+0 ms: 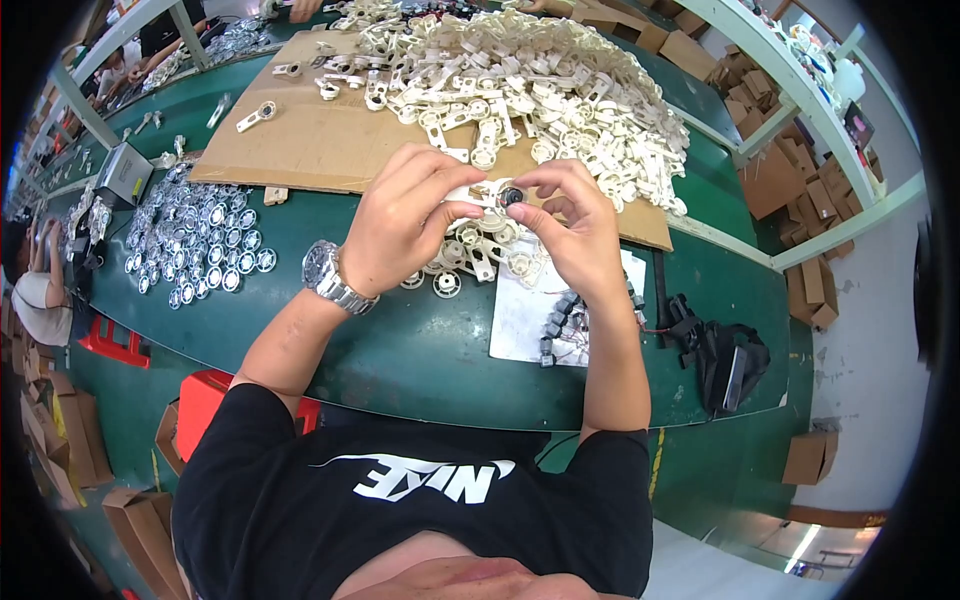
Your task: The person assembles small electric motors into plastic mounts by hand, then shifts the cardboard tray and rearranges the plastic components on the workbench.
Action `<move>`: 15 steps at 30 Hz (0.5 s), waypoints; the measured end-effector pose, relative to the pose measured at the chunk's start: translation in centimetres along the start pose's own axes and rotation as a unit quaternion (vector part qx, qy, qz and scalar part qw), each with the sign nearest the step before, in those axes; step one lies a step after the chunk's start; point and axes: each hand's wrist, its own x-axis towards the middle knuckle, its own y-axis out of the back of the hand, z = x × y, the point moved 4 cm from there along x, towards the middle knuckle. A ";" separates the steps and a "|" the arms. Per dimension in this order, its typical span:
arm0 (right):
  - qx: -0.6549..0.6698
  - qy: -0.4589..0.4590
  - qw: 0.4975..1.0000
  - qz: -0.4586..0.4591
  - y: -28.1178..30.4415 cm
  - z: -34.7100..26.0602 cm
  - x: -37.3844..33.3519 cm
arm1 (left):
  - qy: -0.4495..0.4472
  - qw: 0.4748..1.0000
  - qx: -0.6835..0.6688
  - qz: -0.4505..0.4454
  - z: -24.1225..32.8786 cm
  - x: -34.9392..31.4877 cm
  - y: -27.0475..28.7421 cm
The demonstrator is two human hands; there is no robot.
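Above the near edge of a cardboard sheet, my left hand (400,215) is closed on a white plastic part with a long arm and a ring-shaped end (488,192). The fingers and thumb of my right hand (582,228) pinch a small black round piece (513,196) at that ring end. Whether the piece sits fully inside the ring I cannot tell. Just below my hands lie several loose white plastic parts (480,258). Partly behind my right forearm, a white sheet (512,325) carries small black block-shaped pieces (556,318) with thin wires.
A large heap of white parts (560,85) covers much of the cardboard sheet (330,130). Silver-rimmed round parts (205,240) lie at left near a grey box (125,178). A black bag (735,365) rests at right. Another person (45,300) is at far left.
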 end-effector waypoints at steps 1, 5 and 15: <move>0.063 -0.030 0.998 0.008 -0.5 0.1 0.0 | -0.003 1.000 0.003 0.003 0.0 0.0 0.0; 0.147 -0.196 0.961 -0.129 -0.9 -0.4 -0.5 | -0.026 1.000 0.006 0.006 0.0 0.0 0.3; 0.275 -0.176 0.937 -0.125 -1.1 0.5 -0.7 | -0.032 0.999 -0.019 0.006 0.7 0.0 0.3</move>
